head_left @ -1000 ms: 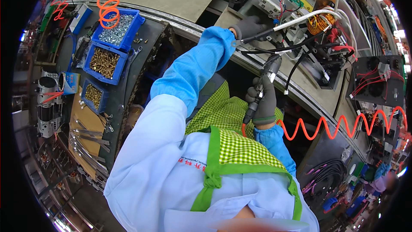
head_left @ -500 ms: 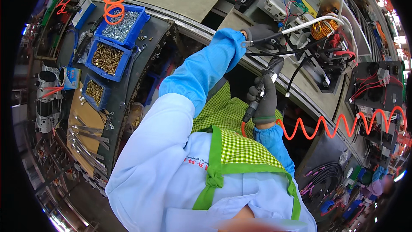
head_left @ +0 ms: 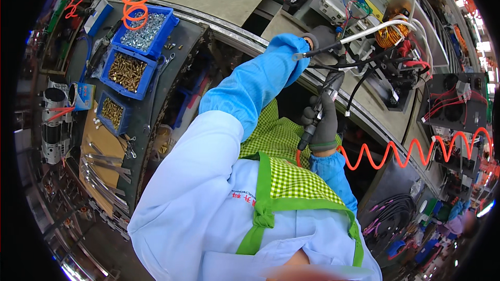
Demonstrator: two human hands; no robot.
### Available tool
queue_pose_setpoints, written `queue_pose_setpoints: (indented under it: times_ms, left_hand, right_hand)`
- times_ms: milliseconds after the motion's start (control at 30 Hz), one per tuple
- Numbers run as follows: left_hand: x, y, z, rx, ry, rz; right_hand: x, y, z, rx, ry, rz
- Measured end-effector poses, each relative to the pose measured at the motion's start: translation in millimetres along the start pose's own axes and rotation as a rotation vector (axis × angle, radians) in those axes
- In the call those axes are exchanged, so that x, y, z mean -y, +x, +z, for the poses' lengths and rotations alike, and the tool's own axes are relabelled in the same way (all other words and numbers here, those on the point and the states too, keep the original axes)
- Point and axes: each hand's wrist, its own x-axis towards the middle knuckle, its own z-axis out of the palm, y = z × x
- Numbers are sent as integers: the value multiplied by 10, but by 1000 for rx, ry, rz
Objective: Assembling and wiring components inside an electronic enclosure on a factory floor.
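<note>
My right hand [head_left: 327,124], in a dark grey glove, is closed around a slim pneumatic wrench [head_left: 308,136], its head angled up toward the cabling. An orange coiled air hose [head_left: 364,155] joins the tool's lower end. My left hand [head_left: 321,37], also gloved, reaches in beside an open electrical unit [head_left: 359,47], behind a thick cable [head_left: 333,47] with black sleeving and a metal lug. Cables and the wrist hide its fingers, so its grip does not show. A copper-wound coil [head_left: 393,35] sits in the unit among white, black and red wires.
On the left bench stand blue bins of silver fasteners [head_left: 146,31], brass-coloured screws [head_left: 125,75] and smaller brass parts [head_left: 112,113]. Wrenches [head_left: 165,65] and metal strips [head_left: 107,164] lie near them. Another orange coiled hose [head_left: 136,8] hangs above. A panel with red wires [head_left: 453,101] stands right.
My left hand and forearm have shifted slightly right, deeper beside the unit. My right hand keeps hold of the wrench, nearly in the same place. The view has drifted a little.
</note>
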Motion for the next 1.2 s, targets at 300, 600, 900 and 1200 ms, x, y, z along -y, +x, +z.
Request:
queue_pose_setpoints:
  times_ms: [300,600,900,1200]
  left_hand:
    - [67,-97,-85,54,450,429]
    - [395,108,244,-7,-289,76]
    - [137,-24,113,161,-545,6]
    - [1360,892,626,88,-267,473]
  right_hand:
    - [18,-350,-150,6,-351,32]
    - [168,-341,-206,17,-433,3]
    - [274,-232,-439,39,-386,65]
    - [305,-240,-347,236,66,183]
